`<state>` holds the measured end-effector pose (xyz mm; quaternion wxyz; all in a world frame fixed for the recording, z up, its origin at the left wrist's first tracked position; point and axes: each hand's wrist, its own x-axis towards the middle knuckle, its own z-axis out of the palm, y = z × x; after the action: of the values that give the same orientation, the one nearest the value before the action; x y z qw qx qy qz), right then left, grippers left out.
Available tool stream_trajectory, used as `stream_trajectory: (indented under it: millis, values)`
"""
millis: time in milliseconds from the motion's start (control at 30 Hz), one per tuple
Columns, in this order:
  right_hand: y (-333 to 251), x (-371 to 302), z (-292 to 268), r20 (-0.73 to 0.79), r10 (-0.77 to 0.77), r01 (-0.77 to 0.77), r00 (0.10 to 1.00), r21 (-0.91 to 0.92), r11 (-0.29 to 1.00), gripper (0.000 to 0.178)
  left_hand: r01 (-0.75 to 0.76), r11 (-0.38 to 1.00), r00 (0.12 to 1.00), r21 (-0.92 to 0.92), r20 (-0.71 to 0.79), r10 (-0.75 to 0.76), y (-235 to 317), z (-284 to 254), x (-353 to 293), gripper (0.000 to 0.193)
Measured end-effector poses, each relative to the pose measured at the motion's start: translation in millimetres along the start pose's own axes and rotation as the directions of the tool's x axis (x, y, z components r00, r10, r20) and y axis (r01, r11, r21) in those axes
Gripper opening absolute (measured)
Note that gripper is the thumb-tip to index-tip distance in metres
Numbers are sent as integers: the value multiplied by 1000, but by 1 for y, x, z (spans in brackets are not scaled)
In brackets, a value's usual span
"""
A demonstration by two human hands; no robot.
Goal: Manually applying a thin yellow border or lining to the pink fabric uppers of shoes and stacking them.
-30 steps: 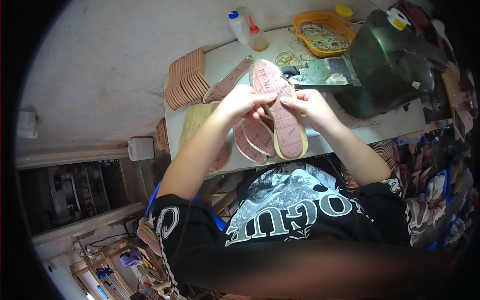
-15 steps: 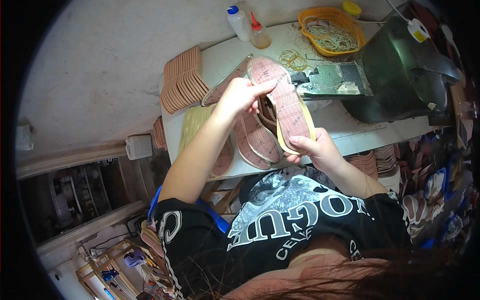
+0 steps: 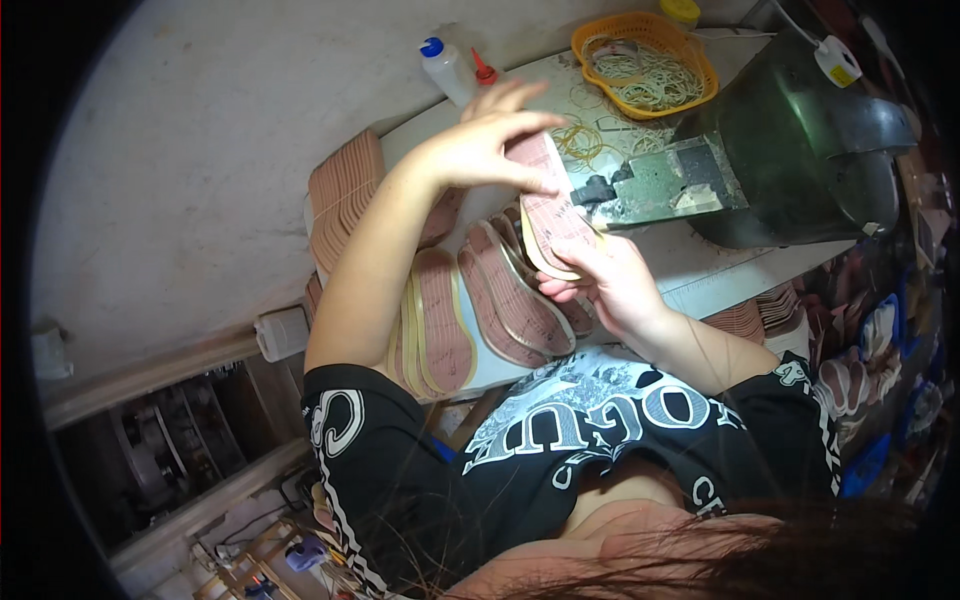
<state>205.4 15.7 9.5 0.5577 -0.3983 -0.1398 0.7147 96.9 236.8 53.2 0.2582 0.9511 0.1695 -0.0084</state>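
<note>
My right hand [image 3: 618,285] grips the near end of a shoe insole [image 3: 553,225], pink with a checked print and a pale yellow edge, thumb on top and fingers beneath. My left hand [image 3: 485,150] reaches over the insole's far end with fingers spread. Its thumb lies over or against the pink face; whether it presses there I cannot tell. Under and left of the held insole, more pink insoles [image 3: 505,300] with light rims lie on the white table [image 3: 490,372]. Beside them is an overlapping group of yellow-edged insoles [image 3: 440,320], partly hidden by my left forearm.
A dark green machine [image 3: 800,150] stands at the right, its flat arm [image 3: 670,185] reaching close to the insole. At the back are a yellow basket [image 3: 650,105] of thin cords, a blue-capped bottle [image 3: 445,70] and a red-tipped bottle [image 3: 483,70]. A brown sole stack [image 3: 340,195] stands left.
My left hand has loosened its pinch on the insole's edge and spread its fingers near the far end. The insole has shifted left and tilted. The whole view has shifted slightly.
</note>
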Motion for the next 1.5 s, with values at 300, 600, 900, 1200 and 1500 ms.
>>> stream_trajectory:
  millis: [300, 600, 900, 1200, 1500]
  values:
    - [-13, -1, 8, -77, 130, -124, 989, 80, 989, 33, -14, 985, 844, -172, 527, 104, 0, -7, 39, 43]
    - [-8, -3, 3, 50, 58, -60, 997, 38, 997, 32, 80, 981, 856, -176, 517, 23, 9, -18, 23, 40]
    - [-13, -3, 3, 16, 101, -102, 995, 80, 992, 32, 72, 996, 914, -46, 403, -48, 25, -16, -13, 35]
    - [-19, 1, -7, 63, 90, -94, 994, 50, 994, 33, 244, 958, 921, -152, 345, -180, 41, -2, -38, 34]
    - [-21, -1, -6, 7, 95, -95, 995, -48, 994, 30, 510, 724, 852, -464, 386, -352, 53, 30, -62, 33]
